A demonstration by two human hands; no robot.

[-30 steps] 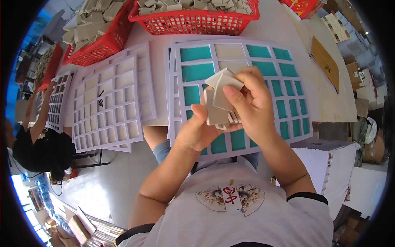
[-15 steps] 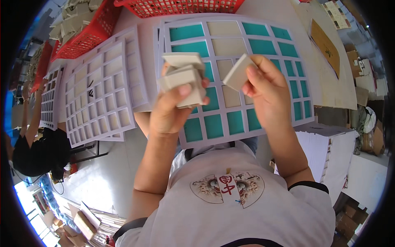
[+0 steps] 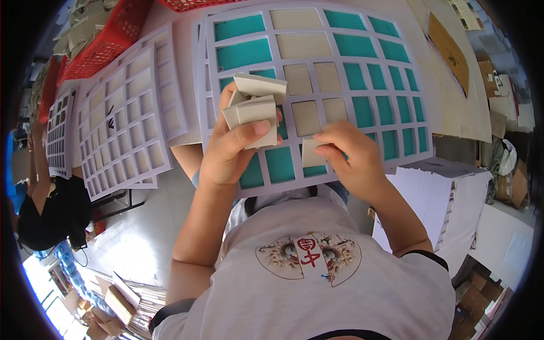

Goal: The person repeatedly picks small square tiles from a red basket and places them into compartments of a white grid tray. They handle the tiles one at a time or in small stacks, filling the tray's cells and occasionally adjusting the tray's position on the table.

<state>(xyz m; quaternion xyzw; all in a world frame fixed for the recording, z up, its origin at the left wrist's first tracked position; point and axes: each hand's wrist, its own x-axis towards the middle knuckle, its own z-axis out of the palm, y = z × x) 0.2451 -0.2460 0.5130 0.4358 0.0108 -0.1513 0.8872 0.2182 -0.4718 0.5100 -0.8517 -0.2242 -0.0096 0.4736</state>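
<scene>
In front of me lies a white lattice board with rectangular openings. Many openings show teal, while several hold beige panels. My left hand is closed round a loose stack of beige cardboard pieces, held above the board's left part with the thumb on top. One more beige cardboard piece is pinched between the thumb and fingers of my right hand. That piece is at an opening in the board's nearest row, partly over the teal; whether it touches the board I cannot tell.
Similar lattice boards overlap to the left. A red plastic basket heaped with beige pieces stands at the far left, another red basket at the top edge. A person in black works at the left. A golden-brown panel lies right.
My right hand has come down and nearer with its cardboard piece, from above the board's middle to the near row. The left hand still holds the stack. The view has shifted slightly.
</scene>
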